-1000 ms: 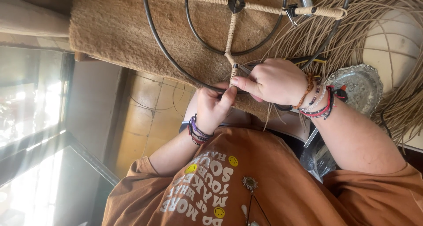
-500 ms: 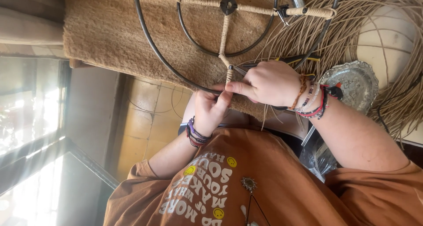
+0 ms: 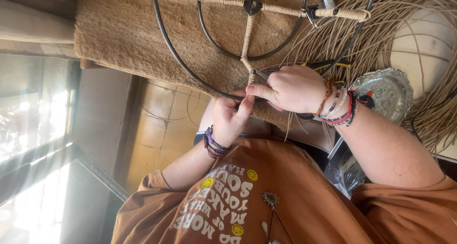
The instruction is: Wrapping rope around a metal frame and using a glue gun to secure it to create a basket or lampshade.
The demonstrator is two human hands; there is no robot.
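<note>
We pinch a thin rattan strand (image 3: pixel 249 77) where a wrapped spoke meets the dark wire frame (image 3: pixel 177 58) (on the woven mat (image 3: pixel 119 34)). Our left hand (image 3: pixel 231 118) and right hand (image 3: pixel 293 89) both close on it. It seems light, springy; best gripped near the wrap.

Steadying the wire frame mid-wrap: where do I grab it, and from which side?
Grip the bare outer ring on its left arc, coming from the left. That stretch is unwrapped and free; the left hand and right hand crowd the bottom spoke, and reed coils cover the right.
</note>
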